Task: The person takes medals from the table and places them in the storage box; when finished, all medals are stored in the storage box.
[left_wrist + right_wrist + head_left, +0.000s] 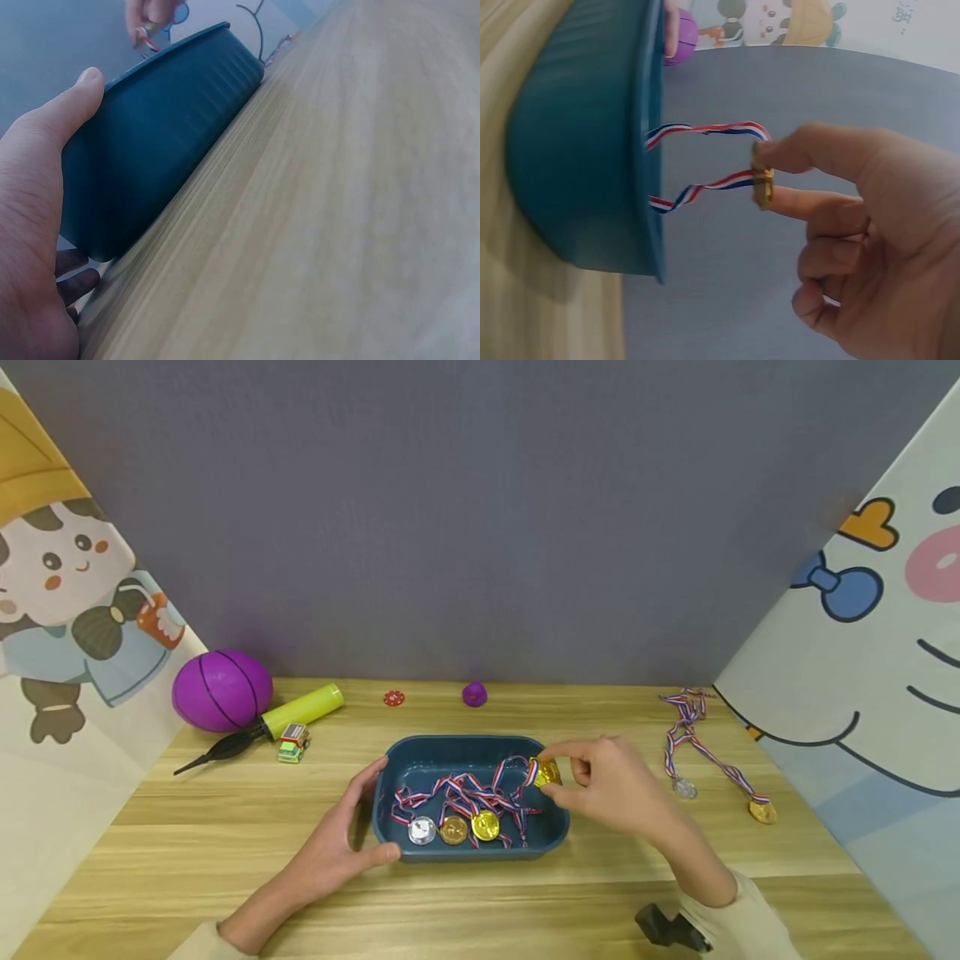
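A dark blue-green plastic basin (471, 855) stands on the wooden table. My left hand (330, 847) holds its left end, thumb at the near corner and fingers toward the far corner; in the left wrist view the thumb (81, 97) lies against the basin wall. Between thumb and forefinger, my right hand (611, 781) pinches a gold medal (762, 176) over the basin's right end. Its striped ribbon (712, 129) runs down into the basin. Inside lie a silver medal (422, 831), a bronze-coloured medal (453, 830) and a gold medal (485, 826) among tangled red, white and blue ribbons.
Right of the basin lie a silver medal (684, 788) and a gold-coloured medal (762, 812) with ribbons. At the left are a purple ball (222, 691), a yellow hand pump (303, 710) and a toy truck (293, 743). A red chip (393, 697) and small purple object (474, 694) lie behind.
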A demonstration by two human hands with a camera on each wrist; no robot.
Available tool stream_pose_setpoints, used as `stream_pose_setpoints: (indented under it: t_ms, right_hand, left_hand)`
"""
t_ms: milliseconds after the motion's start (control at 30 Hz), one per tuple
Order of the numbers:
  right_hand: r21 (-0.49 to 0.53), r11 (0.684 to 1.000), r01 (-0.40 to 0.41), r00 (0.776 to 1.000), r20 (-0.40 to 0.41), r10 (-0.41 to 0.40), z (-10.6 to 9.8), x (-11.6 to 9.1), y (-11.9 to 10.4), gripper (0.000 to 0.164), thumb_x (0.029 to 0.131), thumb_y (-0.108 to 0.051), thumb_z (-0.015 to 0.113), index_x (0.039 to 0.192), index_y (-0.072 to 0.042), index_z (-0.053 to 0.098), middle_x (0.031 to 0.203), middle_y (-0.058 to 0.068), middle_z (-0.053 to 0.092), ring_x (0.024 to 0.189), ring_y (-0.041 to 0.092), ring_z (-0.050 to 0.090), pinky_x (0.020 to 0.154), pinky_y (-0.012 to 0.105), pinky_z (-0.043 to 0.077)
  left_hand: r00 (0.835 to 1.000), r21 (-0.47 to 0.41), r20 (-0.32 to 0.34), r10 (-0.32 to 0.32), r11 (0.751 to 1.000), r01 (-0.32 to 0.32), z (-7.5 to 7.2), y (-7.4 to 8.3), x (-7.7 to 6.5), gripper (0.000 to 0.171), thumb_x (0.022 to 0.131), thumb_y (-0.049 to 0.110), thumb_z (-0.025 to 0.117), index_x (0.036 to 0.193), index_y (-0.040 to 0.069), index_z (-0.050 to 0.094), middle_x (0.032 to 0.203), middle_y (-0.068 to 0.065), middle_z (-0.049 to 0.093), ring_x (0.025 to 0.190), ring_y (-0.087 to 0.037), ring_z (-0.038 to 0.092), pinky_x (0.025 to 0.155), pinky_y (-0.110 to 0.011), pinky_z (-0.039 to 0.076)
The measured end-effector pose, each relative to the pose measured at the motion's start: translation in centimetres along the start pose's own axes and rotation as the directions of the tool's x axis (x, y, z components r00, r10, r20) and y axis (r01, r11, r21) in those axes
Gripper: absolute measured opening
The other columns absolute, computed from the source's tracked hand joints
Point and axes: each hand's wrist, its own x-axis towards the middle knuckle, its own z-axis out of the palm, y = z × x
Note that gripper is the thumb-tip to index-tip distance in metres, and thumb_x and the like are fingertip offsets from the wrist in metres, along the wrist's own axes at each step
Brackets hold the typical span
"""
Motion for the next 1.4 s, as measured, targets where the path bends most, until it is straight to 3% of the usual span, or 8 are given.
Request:
stream_pose_setpoints:
  t_ms: [200, 367, 500, 600, 867, 1133, 1400]
  right_hand:
    - [-0.021, 1.0, 0.019, 0.991, 0.13, -0.016, 1.6, 0.1, 0.8, 0.032, 0.089, -0.02, 0.094, 0.119, -0.012, 0.086, 0.054, -0.019, 0.029, 0.051, -0.002, 0.022, 0.056, 0.022, 0.032]
    - [-0.015, 0.999, 0.045, 0.983, 0.18, -0.042, 3.4, 0.2, 1.4, 0.032, 0.089, -0.02, 0.094, 0.12, -0.012, 0.086, 0.053, -0.019, 0.028, 0.05, -0.002, 0.02, 0.06, 0.023, 0.033]
    - [-0.059, 0.994, 0.095, 0.979, 0.188, -0.083, 4.6, 0.2, 1.6, 0.034, 0.088, -0.022, 0.096, 0.12, -0.014, 0.087, 0.052, -0.021, 0.024, 0.049, -0.003, 0.018, 0.076, 0.033, 0.051]
    - [-0.107, 0.988, 0.115, 0.979, 0.182, -0.094, 5.0, 0.2, 1.5, 0.035, 0.087, -0.025, 0.097, 0.119, -0.015, 0.087, 0.052, -0.02, 0.023, 0.05, -0.001, 0.016, 0.091, 0.041, 0.052]
    - [-0.132, 0.984, 0.117, 0.979, 0.18, -0.093, 5.1, 0.1, 1.1, 0.035, 0.087, -0.028, 0.098, 0.119, -0.018, 0.088, 0.052, -0.02, 0.026, 0.053, 0.002, 0.02, 0.078, 0.031, 0.038]
    - [-0.132, 0.983, 0.128, 0.979, 0.177, -0.103, 4.9, 0.0, 1.5, 0.035, 0.089, -0.029, 0.097, 0.12, -0.017, 0.088, 0.052, -0.021, 0.029, 0.058, 0.002, 0.025, 0.077, 0.03, 0.038]
    - [-0.089, 0.981, 0.174, 0.978, 0.136, -0.161, 4.6, -0.5, 2.3, 0.033, 0.09, -0.024, 0.096, 0.12, -0.015, 0.087, 0.053, -0.023, 0.023, 0.054, -0.002, 0.019, 0.082, 0.033, 0.046]
  left_hand:
    - [1.0, 0.011, 0.005, -0.003, 1.0, 0.003, 0.0, 0.0, 0.0, 0.113, 0.088, 0.026, 0.092, 0.178, 0.029, 0.022, 0.164, -0.018, 0.052, 0.149, -0.044, 0.051, 0.124, -0.06, 0.037]
    - [1.0, 0.009, 0.003, -0.003, 1.0, 0.003, 0.0, 0.0, -0.1, 0.113, 0.088, 0.028, 0.091, 0.178, 0.029, 0.022, 0.164, -0.019, 0.051, 0.149, -0.046, 0.05, 0.122, -0.072, 0.035]
    - [1.0, -0.009, 0.004, 0.0, 1.0, 0.0, 0.1, 0.0, 0.0, 0.113, 0.089, 0.028, 0.091, 0.178, 0.028, 0.022, 0.165, -0.022, 0.05, 0.15, -0.05, 0.048, 0.12, -0.08, 0.031]
    - [1.0, -0.01, 0.002, -0.001, 1.0, 0.001, 0.1, 0.1, 0.0, 0.113, 0.089, 0.029, 0.091, 0.178, 0.028, 0.022, 0.165, -0.024, 0.049, 0.149, -0.052, 0.047, 0.119, -0.081, 0.031]
    - [1.0, -0.005, 0.002, -0.011, 1.0, 0.011, 0.1, 0.1, 0.0, 0.113, 0.088, 0.028, 0.091, 0.178, 0.028, 0.022, 0.166, -0.026, 0.048, 0.151, -0.054, 0.046, 0.12, -0.081, 0.031]
    - [1.0, -0.005, -0.002, -0.009, 1.0, 0.009, 0.1, 0.1, 0.0, 0.113, 0.088, 0.028, 0.092, 0.178, 0.027, 0.023, 0.166, -0.026, 0.048, 0.15, -0.054, 0.047, 0.12, -0.081, 0.031]
    - [1.0, -0.003, -0.002, -0.009, 1.0, 0.009, 0.1, 0.1, 0.0, 0.113, 0.087, 0.028, 0.092, 0.178, 0.027, 0.023, 0.166, -0.024, 0.049, 0.15, -0.052, 0.047, 0.12, -0.08, 0.031]
